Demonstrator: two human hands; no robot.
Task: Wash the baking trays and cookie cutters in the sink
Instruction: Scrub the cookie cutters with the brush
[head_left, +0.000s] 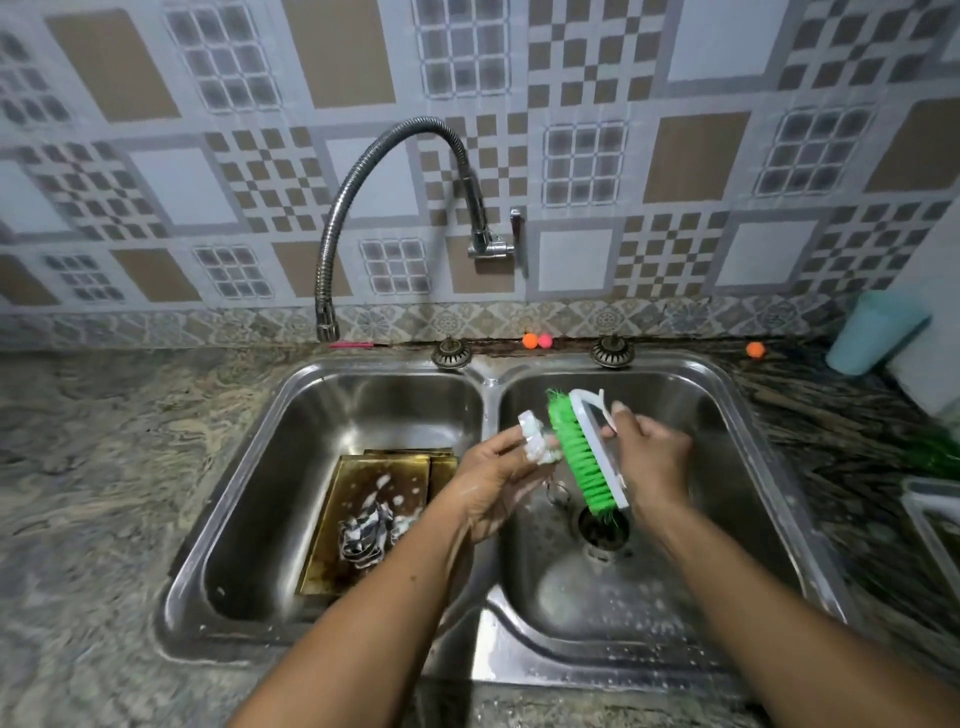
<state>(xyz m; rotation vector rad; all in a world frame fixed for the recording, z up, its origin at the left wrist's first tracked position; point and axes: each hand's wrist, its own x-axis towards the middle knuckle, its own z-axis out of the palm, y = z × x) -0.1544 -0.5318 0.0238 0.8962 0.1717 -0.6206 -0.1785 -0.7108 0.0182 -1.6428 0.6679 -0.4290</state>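
Forearms (363, 623) over the sink (519, 660): left hand (493, 478) pinches a soapy cookie cutter (535, 441), right hand (652, 457) grips the brush (574, 452), scrubbing; rinse seems next

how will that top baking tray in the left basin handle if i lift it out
Probably slippery: suds streak the baking tray. It looks like rigid metal, so it should stay flat rather than flex. The soapy cookie cutters piled on it would likely slide off if it tilts.
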